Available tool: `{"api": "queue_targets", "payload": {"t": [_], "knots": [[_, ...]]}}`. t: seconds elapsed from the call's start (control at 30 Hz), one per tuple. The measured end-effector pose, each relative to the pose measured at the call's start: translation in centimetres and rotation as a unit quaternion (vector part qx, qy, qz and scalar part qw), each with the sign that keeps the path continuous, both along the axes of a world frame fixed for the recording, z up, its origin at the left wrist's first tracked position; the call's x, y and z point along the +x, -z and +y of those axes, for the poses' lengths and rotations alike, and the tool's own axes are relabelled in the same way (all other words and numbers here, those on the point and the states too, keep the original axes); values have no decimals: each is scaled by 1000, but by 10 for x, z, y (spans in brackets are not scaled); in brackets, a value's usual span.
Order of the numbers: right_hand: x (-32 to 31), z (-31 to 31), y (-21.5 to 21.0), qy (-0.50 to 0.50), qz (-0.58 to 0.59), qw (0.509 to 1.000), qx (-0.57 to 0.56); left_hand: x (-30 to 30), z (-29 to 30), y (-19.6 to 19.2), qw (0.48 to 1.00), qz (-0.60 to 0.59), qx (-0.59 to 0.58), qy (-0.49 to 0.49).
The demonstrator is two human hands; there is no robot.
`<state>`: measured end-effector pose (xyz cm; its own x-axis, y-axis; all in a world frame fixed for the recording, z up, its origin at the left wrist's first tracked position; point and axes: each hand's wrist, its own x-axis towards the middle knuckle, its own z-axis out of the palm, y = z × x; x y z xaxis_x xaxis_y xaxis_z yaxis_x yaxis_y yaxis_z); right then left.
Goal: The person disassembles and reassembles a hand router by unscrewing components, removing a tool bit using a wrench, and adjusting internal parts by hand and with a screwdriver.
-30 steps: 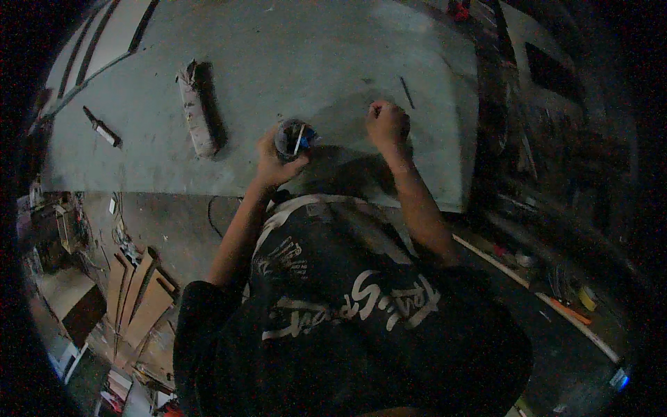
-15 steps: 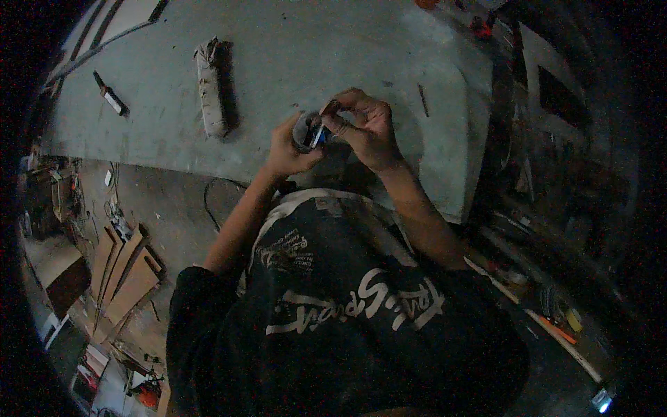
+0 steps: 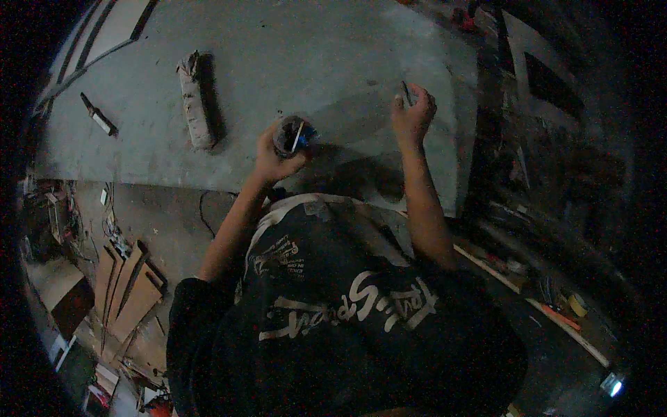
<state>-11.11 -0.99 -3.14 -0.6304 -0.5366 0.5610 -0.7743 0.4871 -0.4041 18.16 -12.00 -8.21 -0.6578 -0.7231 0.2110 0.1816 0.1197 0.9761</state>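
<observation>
My left hand [image 3: 274,156] is wrapped round a small round cup-like container [image 3: 283,141] above the near part of the table. A pale flat strip [image 3: 298,137] and something blue [image 3: 303,142] show at its mouth; the dim light hides what they are. Farther right, my right hand [image 3: 415,118] has its thumb and fingers closed about a thin dark stick [image 3: 405,90] at the tabletop. Left of the container lies a long pale wrapped roll [image 3: 197,104], crumpled at its far end.
The grey-green table [image 3: 292,55] carries a dark-and-white knife-like tool [image 3: 99,115] at the left. Cardboard pieces [image 3: 132,292] lean on the floor at lower left. A long pale rail [image 3: 528,302] runs along the lower right, near a yellow roll [image 3: 577,304] and a small light [image 3: 615,386].
My right hand has left the container and reached right to the thin stick that lay on the table. My left hand still holds the container, its mouth now more exposed.
</observation>
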Motion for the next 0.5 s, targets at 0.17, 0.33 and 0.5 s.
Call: {"api": "queue_targets", "payload": {"t": [0.17, 0.33, 0.5], "knots": [[-48, -3, 40, 54, -90, 978, 183, -11, -23, -6, 999, 27, 9, 21], [-46, -9, 38, 33, -136, 968, 210, -9, -22, -21, 998, -24, -49, 2], [-16, -23, 7, -168, -566, 805, -52, -6, -21, -27, 995, -66, -76, -16]]}}
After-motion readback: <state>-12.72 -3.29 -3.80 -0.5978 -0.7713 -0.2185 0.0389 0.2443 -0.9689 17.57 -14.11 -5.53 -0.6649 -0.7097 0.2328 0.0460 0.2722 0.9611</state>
